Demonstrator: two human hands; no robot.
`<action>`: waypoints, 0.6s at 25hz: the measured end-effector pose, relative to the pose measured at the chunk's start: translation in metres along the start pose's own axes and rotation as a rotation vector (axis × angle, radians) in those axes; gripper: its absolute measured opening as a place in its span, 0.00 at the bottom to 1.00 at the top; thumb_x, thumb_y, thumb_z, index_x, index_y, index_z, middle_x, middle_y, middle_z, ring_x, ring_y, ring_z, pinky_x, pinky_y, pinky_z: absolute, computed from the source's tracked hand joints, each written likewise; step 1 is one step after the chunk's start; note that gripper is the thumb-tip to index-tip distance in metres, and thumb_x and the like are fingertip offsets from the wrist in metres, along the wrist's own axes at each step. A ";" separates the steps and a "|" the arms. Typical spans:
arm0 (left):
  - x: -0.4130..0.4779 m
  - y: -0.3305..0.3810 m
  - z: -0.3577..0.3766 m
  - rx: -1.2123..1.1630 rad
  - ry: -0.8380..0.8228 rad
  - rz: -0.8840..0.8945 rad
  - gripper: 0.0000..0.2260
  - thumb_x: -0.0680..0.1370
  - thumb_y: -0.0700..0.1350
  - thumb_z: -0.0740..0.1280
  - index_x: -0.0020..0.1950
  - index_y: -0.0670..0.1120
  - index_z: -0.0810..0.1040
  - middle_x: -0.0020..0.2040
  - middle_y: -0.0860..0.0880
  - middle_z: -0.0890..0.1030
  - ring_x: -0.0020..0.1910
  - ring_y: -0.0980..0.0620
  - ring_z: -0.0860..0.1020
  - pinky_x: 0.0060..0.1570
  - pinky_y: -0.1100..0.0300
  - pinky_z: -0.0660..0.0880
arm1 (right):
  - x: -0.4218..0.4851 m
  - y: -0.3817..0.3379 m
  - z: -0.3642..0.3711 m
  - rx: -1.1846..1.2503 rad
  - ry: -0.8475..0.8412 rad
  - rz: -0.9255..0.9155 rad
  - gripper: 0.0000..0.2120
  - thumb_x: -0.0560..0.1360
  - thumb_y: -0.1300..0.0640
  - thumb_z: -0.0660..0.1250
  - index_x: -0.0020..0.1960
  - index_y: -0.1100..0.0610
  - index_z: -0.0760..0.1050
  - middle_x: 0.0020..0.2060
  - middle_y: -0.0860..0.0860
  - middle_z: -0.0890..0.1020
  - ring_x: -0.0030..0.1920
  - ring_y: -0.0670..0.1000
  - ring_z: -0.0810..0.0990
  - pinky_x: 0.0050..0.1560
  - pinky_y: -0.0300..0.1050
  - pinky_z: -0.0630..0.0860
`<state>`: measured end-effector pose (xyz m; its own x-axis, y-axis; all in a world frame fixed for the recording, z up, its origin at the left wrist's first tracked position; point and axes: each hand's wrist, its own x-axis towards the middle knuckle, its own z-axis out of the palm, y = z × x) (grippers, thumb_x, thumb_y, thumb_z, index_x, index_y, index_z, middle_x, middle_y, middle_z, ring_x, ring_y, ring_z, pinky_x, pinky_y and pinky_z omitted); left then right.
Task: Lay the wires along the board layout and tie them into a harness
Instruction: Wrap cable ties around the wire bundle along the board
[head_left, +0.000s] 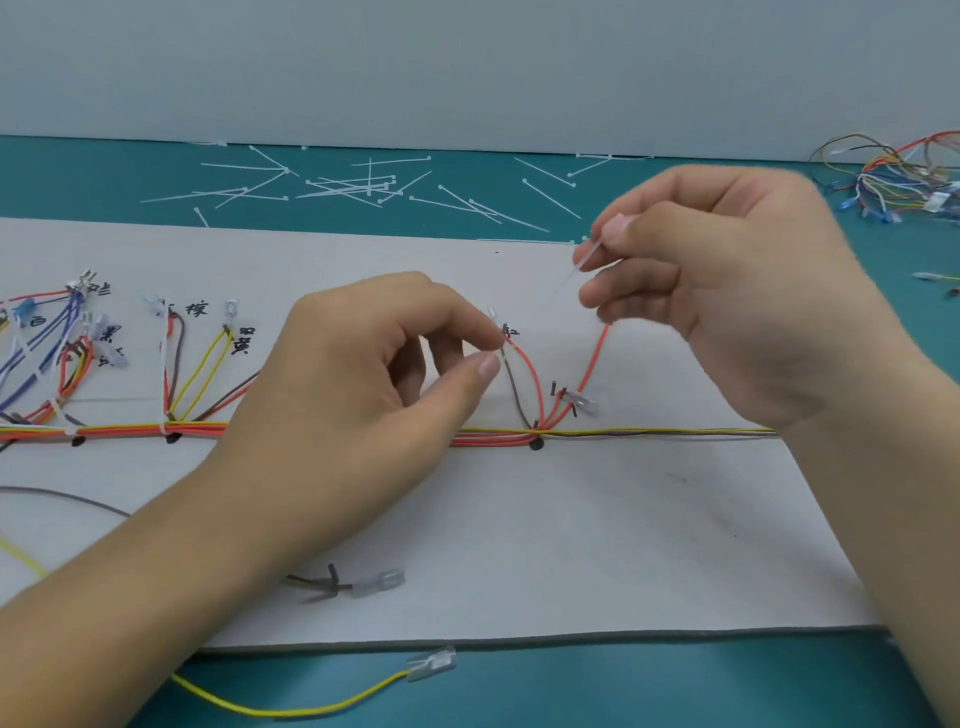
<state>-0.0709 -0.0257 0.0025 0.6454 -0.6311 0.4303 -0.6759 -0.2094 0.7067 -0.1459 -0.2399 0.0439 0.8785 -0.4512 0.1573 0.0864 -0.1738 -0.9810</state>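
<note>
A grey layout board (571, 519) lies on the teal table with a bundle of coloured wires (649, 432) running along it left to right. My left hand (363, 384) pinches a red and brown wire pair (522, 379) near its clear terminal, above a black peg (536, 444). My right hand (727, 291) is raised above the board and pinches a thin white cable tie (574, 267), which points down toward the left. A red wire (595, 358) rises from the pegs toward the right hand. White ties (165, 428) bind the bundle at the left.
Several loose white cable ties (363, 187) lie scattered on the table behind the board. A heap of spare wires (898, 182) sits at the far right. A yellow wire with a clear terminal (431, 665) lies in front of the board; a brown one (374, 582) rests on it.
</note>
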 end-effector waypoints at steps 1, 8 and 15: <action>0.000 -0.001 0.000 0.063 -0.030 0.032 0.03 0.75 0.48 0.72 0.47 0.54 0.85 0.38 0.56 0.78 0.32 0.49 0.74 0.35 0.66 0.69 | 0.001 0.001 0.000 -0.080 0.067 -0.041 0.08 0.74 0.67 0.67 0.39 0.59 0.81 0.33 0.55 0.85 0.31 0.54 0.85 0.35 0.49 0.81; -0.002 -0.005 0.004 0.214 -0.248 0.039 0.01 0.74 0.52 0.77 0.45 0.57 0.88 0.41 0.59 0.78 0.38 0.60 0.75 0.37 0.57 0.73 | 0.002 0.012 0.009 -0.387 0.132 -0.072 0.06 0.71 0.62 0.66 0.38 0.57 0.81 0.32 0.54 0.85 0.30 0.50 0.86 0.36 0.54 0.84; 0.002 0.002 0.007 0.317 -0.315 0.079 0.02 0.76 0.49 0.73 0.44 0.54 0.83 0.41 0.57 0.75 0.38 0.58 0.72 0.40 0.57 0.68 | 0.000 0.018 0.020 -0.496 -0.048 -0.036 0.07 0.74 0.64 0.67 0.39 0.55 0.80 0.34 0.53 0.86 0.31 0.48 0.86 0.39 0.57 0.84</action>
<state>-0.0734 -0.0325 0.0004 0.4812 -0.8403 0.2497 -0.8260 -0.3392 0.4503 -0.1351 -0.2257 0.0236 0.9008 -0.3984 0.1730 -0.1069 -0.5893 -0.8008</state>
